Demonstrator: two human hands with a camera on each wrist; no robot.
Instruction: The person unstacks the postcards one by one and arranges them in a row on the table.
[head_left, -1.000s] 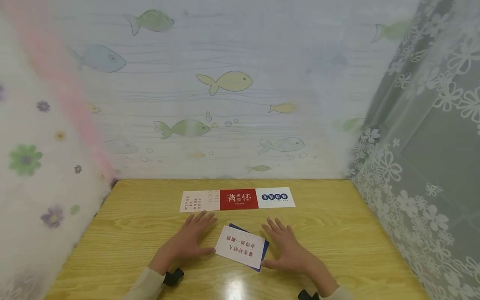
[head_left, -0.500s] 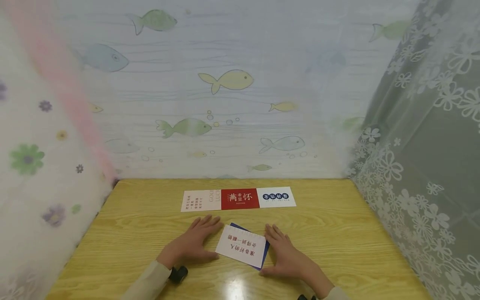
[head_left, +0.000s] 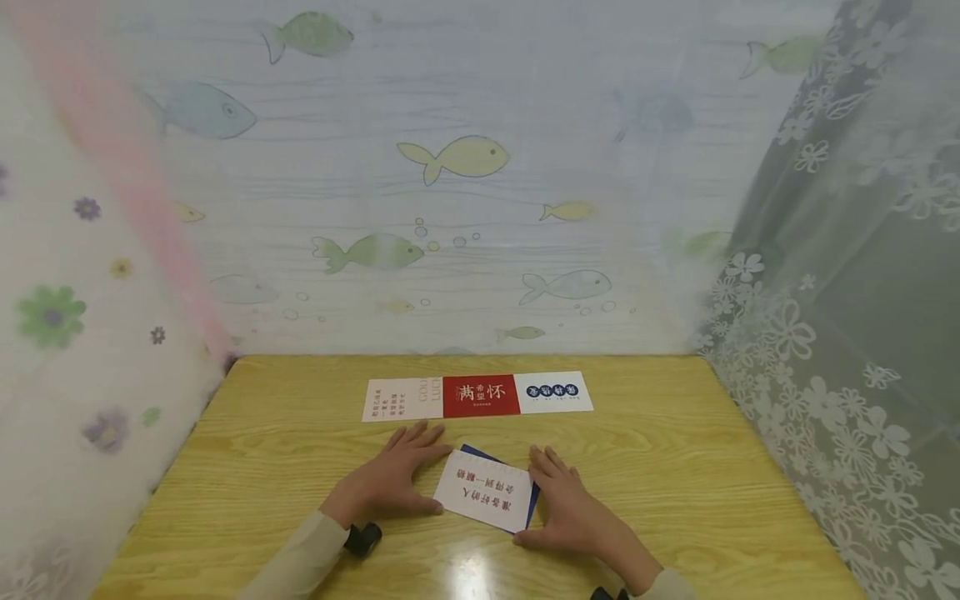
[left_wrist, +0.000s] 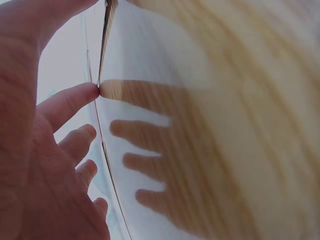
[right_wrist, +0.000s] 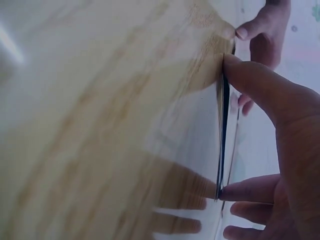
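A white card point(head_left: 483, 490) with red characters lies tilted over a blue card point(head_left: 534, 505), which peeks out along the far and right edges. From the left, my left hand point(head_left: 390, 477) has its thumb and index finger at the stack's left side, fingers extended. My right hand point(head_left: 573, 512) spans the right side, index fingertip at the far corner and thumb at the near one. The right wrist view has the stack's dark edge point(right_wrist: 225, 135) between thumb and index finger. In the left wrist view, an index fingertip meets the thin card edge point(left_wrist: 106, 40).
Farther back on the wooden table point(head_left: 262, 467) lie a pale card point(head_left: 390, 400), a red card point(head_left: 480, 396) and a white card point(head_left: 555, 392) in a row. Behind the table hangs a fish-patterned curtain point(head_left: 450, 317), with lace point(head_left: 795, 333) at the right.
My left hand has moved right to the stack's left side. My right hand has drawn in against the right edge, and less of the blue card shows there.
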